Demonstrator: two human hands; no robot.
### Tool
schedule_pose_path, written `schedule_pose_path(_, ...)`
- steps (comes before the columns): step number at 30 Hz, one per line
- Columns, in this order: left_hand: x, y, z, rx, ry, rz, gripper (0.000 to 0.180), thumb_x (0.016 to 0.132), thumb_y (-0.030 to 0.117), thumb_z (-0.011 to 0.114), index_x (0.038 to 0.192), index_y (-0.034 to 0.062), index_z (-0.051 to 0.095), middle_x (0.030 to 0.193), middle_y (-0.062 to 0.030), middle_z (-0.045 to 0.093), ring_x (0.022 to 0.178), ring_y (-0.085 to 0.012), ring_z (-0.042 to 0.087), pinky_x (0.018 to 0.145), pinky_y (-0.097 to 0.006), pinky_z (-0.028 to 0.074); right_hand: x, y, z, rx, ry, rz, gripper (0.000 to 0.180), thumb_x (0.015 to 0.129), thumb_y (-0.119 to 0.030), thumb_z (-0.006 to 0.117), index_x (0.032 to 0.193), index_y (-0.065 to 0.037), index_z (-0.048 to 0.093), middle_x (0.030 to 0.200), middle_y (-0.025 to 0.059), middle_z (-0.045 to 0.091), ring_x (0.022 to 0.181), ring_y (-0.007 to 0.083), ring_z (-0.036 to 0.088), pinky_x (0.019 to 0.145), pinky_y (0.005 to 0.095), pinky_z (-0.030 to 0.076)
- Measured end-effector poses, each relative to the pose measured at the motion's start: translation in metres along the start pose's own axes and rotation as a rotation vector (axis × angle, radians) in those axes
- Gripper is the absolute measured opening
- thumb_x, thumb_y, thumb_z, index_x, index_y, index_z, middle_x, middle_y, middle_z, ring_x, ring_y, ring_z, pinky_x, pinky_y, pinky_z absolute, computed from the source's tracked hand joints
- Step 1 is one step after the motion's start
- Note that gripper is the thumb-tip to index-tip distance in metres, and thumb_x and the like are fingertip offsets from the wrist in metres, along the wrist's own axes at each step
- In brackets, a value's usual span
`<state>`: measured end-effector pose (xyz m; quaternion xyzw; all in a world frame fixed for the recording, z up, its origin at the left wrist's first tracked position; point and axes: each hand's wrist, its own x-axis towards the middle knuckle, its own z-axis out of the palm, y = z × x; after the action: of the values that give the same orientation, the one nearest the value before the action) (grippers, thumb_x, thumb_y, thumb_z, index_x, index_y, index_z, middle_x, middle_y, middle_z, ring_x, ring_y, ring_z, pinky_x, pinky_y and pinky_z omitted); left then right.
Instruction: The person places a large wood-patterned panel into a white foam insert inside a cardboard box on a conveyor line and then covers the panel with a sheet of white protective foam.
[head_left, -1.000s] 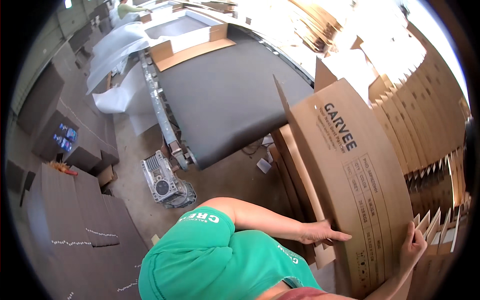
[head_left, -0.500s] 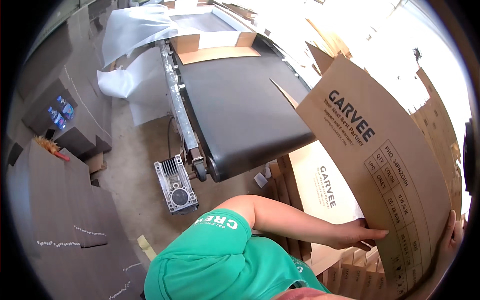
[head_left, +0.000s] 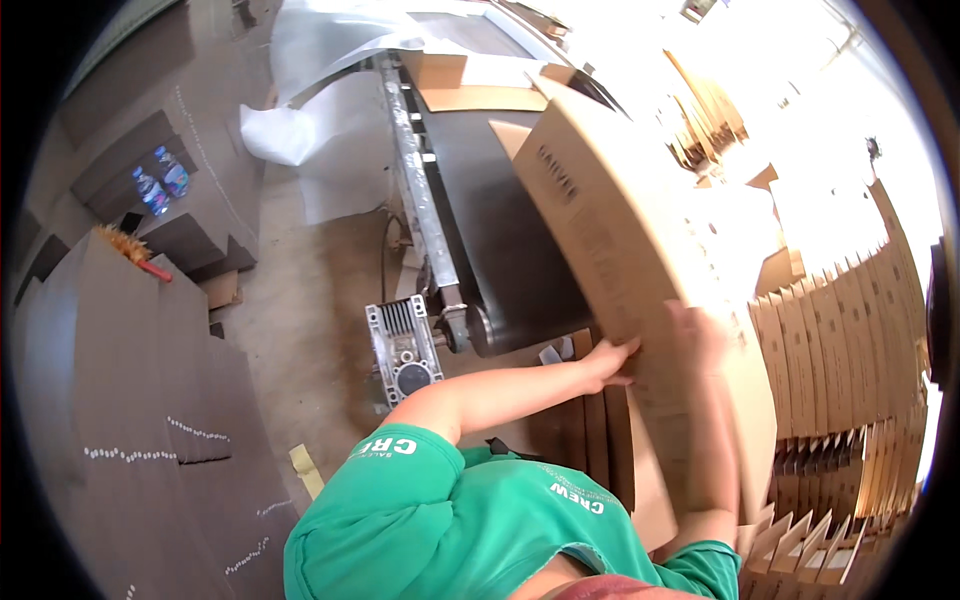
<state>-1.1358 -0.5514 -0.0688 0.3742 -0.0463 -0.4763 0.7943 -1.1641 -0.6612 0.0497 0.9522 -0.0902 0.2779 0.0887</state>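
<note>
A large brown cardboard box (head_left: 585,215) with dark print stands tilted in front of me, its upper end over the black conveyor belt (head_left: 520,250). At its near left edge, my left hand (head_left: 608,366) is closed on the cardboard. My right hand (head_left: 697,335) is against the box farther right, blurred by motion, so its fingers are hard to read. Its forearm crosses in front of the box's lower part. Beyond the box's upper end, an open carton (head_left: 480,98) with folded-out flaps lies on the belt.
A motor (head_left: 405,355) sticks out by the belt's near left corner. White foam sheeting (head_left: 345,150) hangs at the belt's left side. Wrapped grey stacks (head_left: 150,400) line the left, with two bottles (head_left: 160,182) on one. Flat cartons (head_left: 840,340) stand in rows at right.
The box has swung left, partly covering the belt, and more of its depth shows. My right hand has moved left from its far right edge; my left hand has also shifted left and up.
</note>
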Motion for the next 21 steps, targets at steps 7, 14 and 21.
schedule_pose_path(7, -0.079, 0.011, -0.108, 0.045, 0.162, 0.091, 0.033, 0.085, 0.027, 0.056, 0.108, 0.0037, 0.051, 0.098, -0.0064, 0.054, 0.083, -0.0143, 0.056, 0.074, -0.026, 0.046, -0.040, -0.066, 0.124, 0.180, -0.057, -0.003, 0.034, 0.083, -0.035, 0.054, 0.067, -0.006, 0.048, 0.064, 0.0138, 0.055, 0.060, 0.0335, 0.054, 0.052, 0.0429, 0.043)
schedule_pose_path(14, -0.236, -0.020, -0.163, -0.167, 0.632, 0.242, 0.031, 0.085, 0.023, 0.056, 0.106, 0.0014, 0.053, 0.098, -0.0127, 0.059, 0.084, -0.0208, 0.060, 0.072, -0.028, 0.048, -0.034, -0.078, 0.127, 0.250, -0.178, -0.021, 0.027, 0.083, -0.027, 0.055, 0.079, -0.002, 0.046, 0.070, 0.0180, 0.056, 0.068, 0.0354, 0.055, 0.058, 0.0441, 0.044)
schedule_pose_path(21, -0.363, -0.134, -0.203, -0.410, 1.291, 0.239, 0.027, 0.083, 0.020, 0.057, 0.103, 0.0025, 0.051, 0.090, -0.0121, 0.060, 0.079, -0.0227, 0.060, 0.062, -0.031, 0.048, -0.033, -0.066, 0.142, 0.370, -0.287, 0.030, 0.024, 0.080, -0.019, 0.057, 0.089, 0.001, 0.048, 0.078, 0.0223, 0.056, 0.077, 0.0396, 0.054, 0.064, 0.0465, 0.044)
